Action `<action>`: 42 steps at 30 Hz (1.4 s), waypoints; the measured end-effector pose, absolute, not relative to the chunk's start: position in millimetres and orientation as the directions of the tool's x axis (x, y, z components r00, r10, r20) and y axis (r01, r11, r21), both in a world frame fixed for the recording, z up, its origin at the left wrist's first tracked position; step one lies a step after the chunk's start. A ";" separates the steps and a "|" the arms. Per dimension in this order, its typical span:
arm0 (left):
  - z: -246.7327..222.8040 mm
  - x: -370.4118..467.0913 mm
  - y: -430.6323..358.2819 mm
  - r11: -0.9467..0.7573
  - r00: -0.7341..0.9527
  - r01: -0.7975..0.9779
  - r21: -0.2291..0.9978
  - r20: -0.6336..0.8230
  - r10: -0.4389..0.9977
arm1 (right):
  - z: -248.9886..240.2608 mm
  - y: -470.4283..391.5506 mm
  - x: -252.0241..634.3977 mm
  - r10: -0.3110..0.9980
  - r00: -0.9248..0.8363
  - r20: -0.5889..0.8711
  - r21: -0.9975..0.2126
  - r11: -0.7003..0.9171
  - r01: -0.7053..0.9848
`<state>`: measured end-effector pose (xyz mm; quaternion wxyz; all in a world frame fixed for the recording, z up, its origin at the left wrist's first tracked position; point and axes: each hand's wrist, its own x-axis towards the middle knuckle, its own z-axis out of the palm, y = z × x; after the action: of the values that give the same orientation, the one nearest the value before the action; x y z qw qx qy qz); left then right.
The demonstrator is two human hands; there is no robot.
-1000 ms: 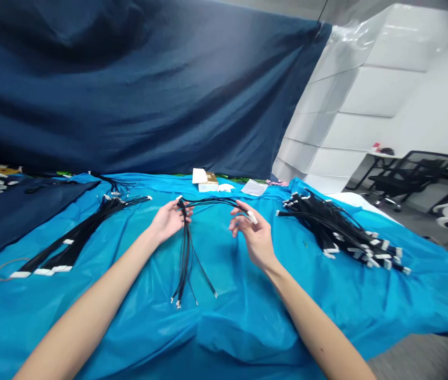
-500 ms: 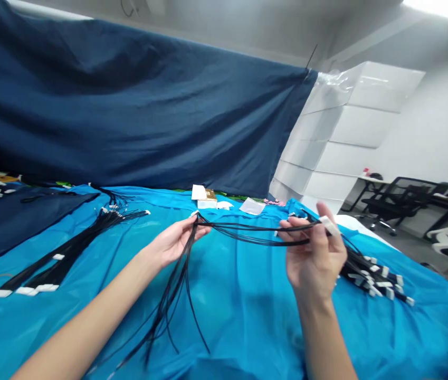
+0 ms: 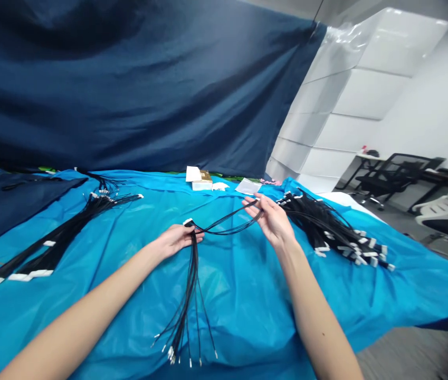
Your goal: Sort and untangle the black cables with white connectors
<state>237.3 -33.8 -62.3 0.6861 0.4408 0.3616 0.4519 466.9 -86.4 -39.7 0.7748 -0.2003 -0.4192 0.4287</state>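
Note:
In the middle of the view I hold a black wire harness [image 3: 192, 274]. My left hand [image 3: 174, 240] is closed on one end of it, beside a white connector [image 3: 188, 222]. From there loose wires hang down, fanning out to bare-looking silvery tips. A few wires [image 3: 227, 228] bow across to my right hand [image 3: 273, 217], whose thumb and fingers pinch them near a small white end piece, mostly hidden. To the right lies a heap of black harnesses [image 3: 314, 221] with white connectors. Another bundle of harnesses [image 3: 73, 232] lies at the left.
A blue cloth [image 3: 129, 311] covers the table. Near its back edge stand a small open box [image 3: 201, 182] and a white packet [image 3: 248, 186]. A dark blue curtain [image 3: 129, 89] hangs behind. White boxes [image 3: 350, 100] are stacked at the back right.
My right hand has come left and closer to my left hand, so the wires between them sag in a loop. The hanging wires are straighter, and the view has tilted down.

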 end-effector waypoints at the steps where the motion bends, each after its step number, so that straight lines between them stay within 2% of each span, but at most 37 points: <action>1: -61.0 236.1 -33.4 0.191 0.333 -0.304 0.933 -0.084 0.939 | -39.0 -88.0 466.4 0.836 0.248 0.490 -0.674 0.544 -0.500; 5: -59.0 234.8 -33.7 0.160 0.376 -0.278 0.947 -0.046 0.926 | -38.2 -95.8 459.5 0.835 0.104 0.540 -0.716 0.520 -0.466; 9: -60.7 236.5 -38.2 0.129 0.354 -0.227 0.965 -0.042 0.934 | -43.3 -97.8 441.9 0.862 0.023 0.507 -0.777 0.468 -0.421; 14: -62.4 239.9 -48.0 0.089 0.348 -0.168 0.982 -0.025 0.937 | -58.3 -87.2 415.8 0.867 0.134 0.480 -0.750 0.485 -0.450; 20: -67.7 251.2 -61.5 -0.022 0.427 -0.163 0.986 0.091 0.900 | -76.7 -75.4 399.5 0.878 0.150 0.454 -0.768 0.471 -0.433; 26: -75.1 262.9 -69.5 -0.202 0.361 -0.177 0.963 0.254 0.897 | -86.2 -78.5 386.8 0.777 0.163 0.608 -0.743 0.629 -0.229; 29: -77.9 266.2 -71.4 -0.230 0.342 -0.211 0.950 0.293 0.893 | -88.2 -79.1 382.1 0.743 0.192 0.642 -0.715 0.670 -0.201; 35: -79.9 270.5 -76.2 -0.240 0.324 -0.231 0.943 0.307 0.895 | -89.6 -79.4 378.4 0.800 0.101 0.591 -0.766 0.596 -0.241; 42: -78.7 272.3 -81.0 -0.247 0.325 -0.209 0.946 0.305 0.895 | -91.8 -75.4 378.6 0.838 0.081 0.540 -0.802 0.542 -0.251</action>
<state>272.3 -81.0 -78.7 0.5442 0.6052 0.2836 0.5071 378.6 -75.4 -91.8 0.6850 -0.2671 -0.5492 0.3972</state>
